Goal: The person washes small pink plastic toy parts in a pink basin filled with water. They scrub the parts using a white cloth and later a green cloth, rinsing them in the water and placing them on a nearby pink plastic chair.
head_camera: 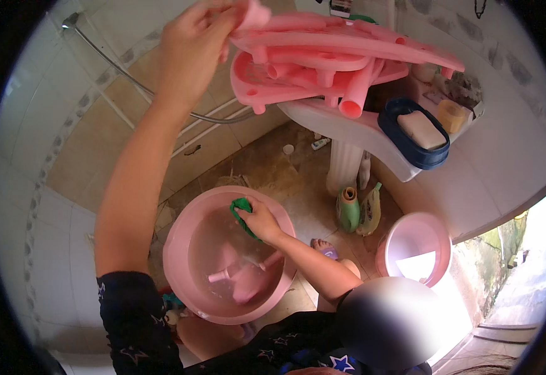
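Observation:
My left hand [193,51] is raised at the top, its fingers closed on a small pink plastic piece [253,15] beside a stack of pink plastic shelf parts [320,47]. The stack rests over the white sink [348,129]. My right hand [260,220] holds a green scrubbing cloth [241,216] over the far side of a large pink basin [177,262]. Cloudy water fills the basin, and pink plastic parts [249,286] lie partly under it.
A blue soap dish [437,159] with a soap bar sits on the sink's edge. Bottles [349,211] stand by the sink's pedestal [343,164]. A pink bucket [383,255] is at the right. A shower hose [113,68] hangs along the tiled wall.

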A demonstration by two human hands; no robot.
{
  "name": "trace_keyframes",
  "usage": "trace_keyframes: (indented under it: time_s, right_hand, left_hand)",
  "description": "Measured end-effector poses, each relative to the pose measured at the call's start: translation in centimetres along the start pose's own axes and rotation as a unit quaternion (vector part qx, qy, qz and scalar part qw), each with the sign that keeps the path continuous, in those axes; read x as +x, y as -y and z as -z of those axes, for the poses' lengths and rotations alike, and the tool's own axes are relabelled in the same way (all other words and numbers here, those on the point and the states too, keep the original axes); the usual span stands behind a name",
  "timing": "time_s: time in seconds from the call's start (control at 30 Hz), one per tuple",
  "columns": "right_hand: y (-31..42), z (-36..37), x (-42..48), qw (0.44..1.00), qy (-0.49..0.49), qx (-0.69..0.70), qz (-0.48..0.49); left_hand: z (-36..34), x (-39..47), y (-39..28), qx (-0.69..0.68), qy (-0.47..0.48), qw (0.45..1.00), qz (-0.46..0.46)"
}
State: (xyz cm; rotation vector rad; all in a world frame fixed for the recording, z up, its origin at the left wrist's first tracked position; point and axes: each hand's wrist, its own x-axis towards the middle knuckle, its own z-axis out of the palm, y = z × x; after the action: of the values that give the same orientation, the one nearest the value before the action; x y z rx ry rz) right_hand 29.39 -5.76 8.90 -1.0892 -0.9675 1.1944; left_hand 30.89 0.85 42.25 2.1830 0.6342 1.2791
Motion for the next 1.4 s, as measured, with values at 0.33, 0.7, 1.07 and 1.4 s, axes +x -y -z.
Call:
trace_keyframes:
  time_s: [0.33, 0.7, 1.07, 1.4]
  right_hand:
    - [-2.7, 0.4, 0.0, 0.999, -0.002, -0.036, 0.018]
    - [0.2, 0.6, 0.1, 0.998, -0.041, 0.034, -0.043]
    - [-1.3, -0.7, 0.6, 0.999, -0.022, 0.041, -0.028]
    - [-1.4, -1.2, 1.2, 0.999, -0.024, 0.024, -0.039]
  left_hand:
    - [-0.2, -1.0, 2.0, -0.148, 0.057, 0.987, 0.001]
    - [6.9, -38.1, 25.3, 0.262, 0.424, 0.758, 0.42]
    - [7.8, -45.0, 26.8, -0.032, 0.266, 0.739, 0.618]
    - [10.5, -41.2, 28.9, 0.004, 0.028, 0.846, 0.532]
